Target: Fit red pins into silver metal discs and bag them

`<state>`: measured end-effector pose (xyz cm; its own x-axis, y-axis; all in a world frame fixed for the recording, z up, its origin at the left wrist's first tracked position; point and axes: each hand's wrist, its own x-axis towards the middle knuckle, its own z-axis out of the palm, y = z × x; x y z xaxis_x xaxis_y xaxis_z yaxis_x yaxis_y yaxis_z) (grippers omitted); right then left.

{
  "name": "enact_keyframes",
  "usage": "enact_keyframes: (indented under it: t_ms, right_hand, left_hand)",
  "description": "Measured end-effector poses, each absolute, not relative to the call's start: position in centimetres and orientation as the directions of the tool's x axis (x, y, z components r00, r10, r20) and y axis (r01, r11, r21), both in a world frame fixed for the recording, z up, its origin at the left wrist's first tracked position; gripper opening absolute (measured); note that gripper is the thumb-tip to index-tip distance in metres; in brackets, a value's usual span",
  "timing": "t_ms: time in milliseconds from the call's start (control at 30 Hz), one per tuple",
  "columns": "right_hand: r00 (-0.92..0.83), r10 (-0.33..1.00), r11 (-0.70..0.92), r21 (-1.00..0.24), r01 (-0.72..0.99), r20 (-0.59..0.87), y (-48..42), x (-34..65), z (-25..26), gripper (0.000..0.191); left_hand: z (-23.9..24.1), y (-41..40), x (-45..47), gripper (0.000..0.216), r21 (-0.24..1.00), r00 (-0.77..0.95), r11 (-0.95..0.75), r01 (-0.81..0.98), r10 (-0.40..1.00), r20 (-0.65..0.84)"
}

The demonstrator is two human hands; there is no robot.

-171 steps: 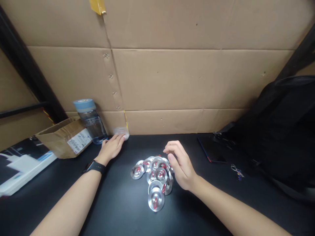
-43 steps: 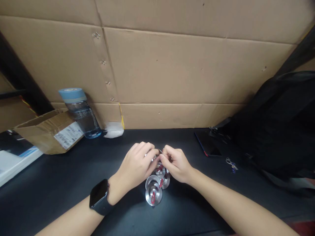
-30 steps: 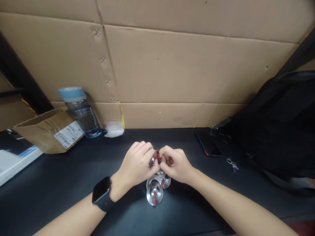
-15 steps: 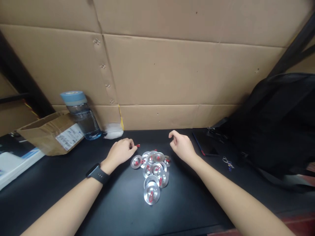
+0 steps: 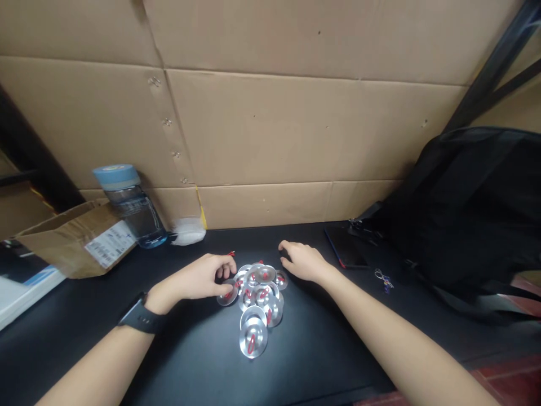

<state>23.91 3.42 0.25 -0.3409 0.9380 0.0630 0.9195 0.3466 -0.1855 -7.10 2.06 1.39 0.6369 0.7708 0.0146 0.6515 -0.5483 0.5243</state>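
Note:
Several small silver finger cymbals (image 5: 253, 338) with red cord loops lie in an overlapping heap on the black table. My left hand (image 5: 207, 276) is at the heap's left side, thumb and curled fingers apart, with nothing visibly held. Its thumb lies over the leftmost cymbal (image 5: 229, 295); whether it presses on it I cannot tell. A red-tipped piece (image 5: 231, 254) shows just behind my left fingers, mostly hidden. My right hand (image 5: 305, 261) hovers or rests right of the heap, nearest the cymbal (image 5: 281, 279) at that edge. Its thumb and bent index finger are apart, with nothing seen between them.
At the left stand a water bottle (image 5: 133, 208) and a brown paper bag (image 5: 76, 239), with a white plastic packet (image 5: 188, 231) beside them. A dark tablet-like slab (image 5: 346, 248), a small keychain (image 5: 384, 281) and a black backpack (image 5: 473, 208) are at the right. Cardboard (image 5: 262, 129) walls the back.
My left hand has shifted nearer the leftmost cymbal, its thumb now over it and its fingers spread more. My right hand has come slightly closer to the heap. The view has turned slightly.

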Motion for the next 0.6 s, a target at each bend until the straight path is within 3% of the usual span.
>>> enact_keyframes:
  t_ms: [133, 333, 600]
  right_hand:
    - [-0.324, 0.944, 0.329, -0.168, 0.929, 0.056, 3.0, 23.5, 0.4, 0.034]
    - [-0.222, 0.968, 0.239, -0.155, 0.959, 0.120, 2.6, 22.7, 0.7, 0.029]
    - [-0.208, 0.950, 0.267, -0.260, 0.928, 0.235, 1.9, 22.1, 0.9, 0.026]
  left_hand:
    - [2.5, 1.3, -7.1, 0.024, 0.495, 0.644, -0.570, 0.656, 0.765, 0.027]
    - [2.1, 1.1, -7.2, 0.019, 0.509, 0.675, -0.534, 0.675, 0.726, -0.134]
    - [1.0, 1.5, -7.8, 0.024, 0.236, 0.534, -0.518, 0.823, 0.846, -0.005]
